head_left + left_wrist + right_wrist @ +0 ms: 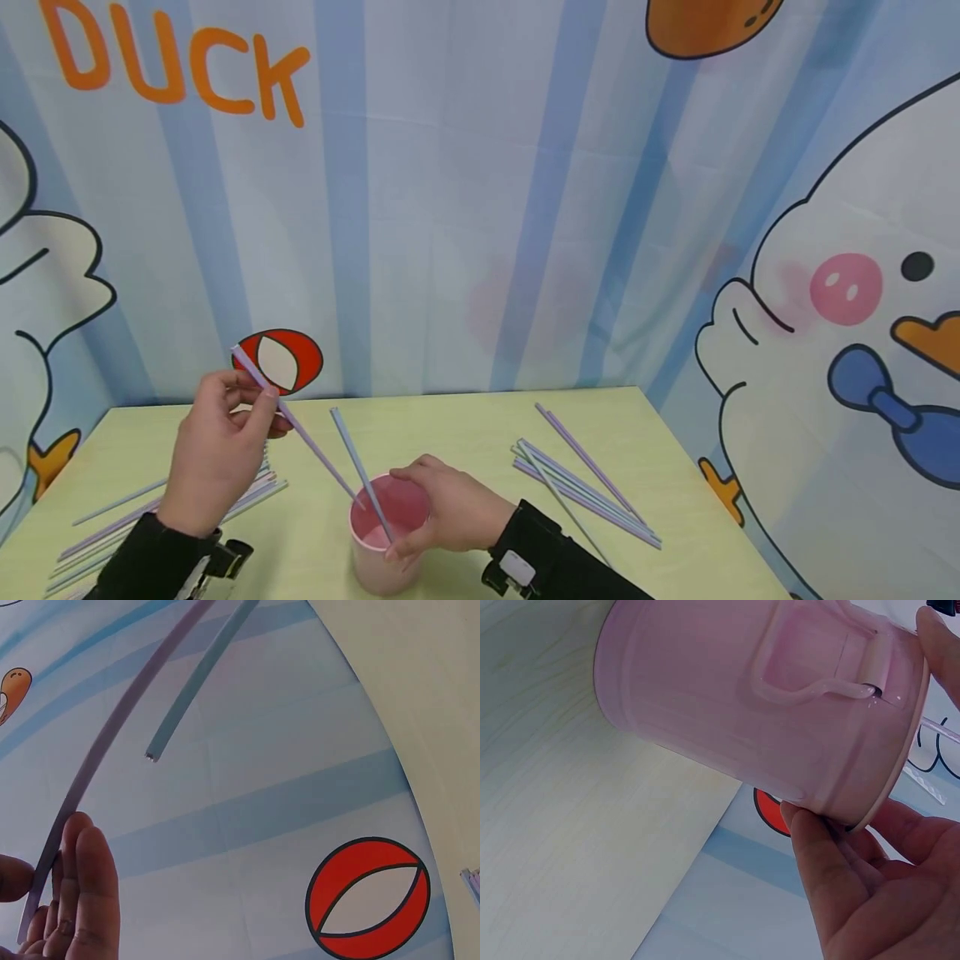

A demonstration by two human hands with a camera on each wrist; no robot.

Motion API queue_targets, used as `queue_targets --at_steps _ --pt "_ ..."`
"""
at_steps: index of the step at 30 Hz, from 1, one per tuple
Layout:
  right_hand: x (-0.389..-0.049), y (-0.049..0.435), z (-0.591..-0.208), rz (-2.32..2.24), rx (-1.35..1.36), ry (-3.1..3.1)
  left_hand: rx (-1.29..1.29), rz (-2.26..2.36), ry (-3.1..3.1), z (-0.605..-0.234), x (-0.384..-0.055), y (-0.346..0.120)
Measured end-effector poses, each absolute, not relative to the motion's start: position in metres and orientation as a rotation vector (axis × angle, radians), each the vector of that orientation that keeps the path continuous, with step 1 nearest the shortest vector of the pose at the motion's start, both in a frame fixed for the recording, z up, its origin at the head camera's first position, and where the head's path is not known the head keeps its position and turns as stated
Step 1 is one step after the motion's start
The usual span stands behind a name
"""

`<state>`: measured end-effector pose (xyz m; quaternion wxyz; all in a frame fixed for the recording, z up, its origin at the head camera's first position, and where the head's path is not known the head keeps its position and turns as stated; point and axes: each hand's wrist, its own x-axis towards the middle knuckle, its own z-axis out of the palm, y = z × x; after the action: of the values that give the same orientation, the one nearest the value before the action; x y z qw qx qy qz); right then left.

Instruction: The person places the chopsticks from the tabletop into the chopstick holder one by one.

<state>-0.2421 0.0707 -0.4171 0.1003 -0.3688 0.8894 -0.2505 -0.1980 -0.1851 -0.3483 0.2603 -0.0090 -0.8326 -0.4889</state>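
Observation:
In the head view my left hand pinches a light purple straw near its upper end, thumb on one side and fingers on the other. The straw slants down to the right, its lower end at the mouth of a pink cup. A light blue straw leans inside the cup, its top sticking up past the rim. My right hand grips the cup at its rim from the right. The right wrist view shows the cup's side with a wire-like handle.
Several pastel straws lie on the pale yellow table at the left, partly behind my left arm. Another group of straws lies at the right. Behind the table hangs a striped curtain printed with ducks.

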Motion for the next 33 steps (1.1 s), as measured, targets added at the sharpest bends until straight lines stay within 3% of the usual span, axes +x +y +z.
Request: queue_targets --at_steps 33 --pt "-0.241 0.071 -0.418 -0.724 -1.13 2.647 0.055 -1.254 -2.668 -0.405 -0.212 -0.156"
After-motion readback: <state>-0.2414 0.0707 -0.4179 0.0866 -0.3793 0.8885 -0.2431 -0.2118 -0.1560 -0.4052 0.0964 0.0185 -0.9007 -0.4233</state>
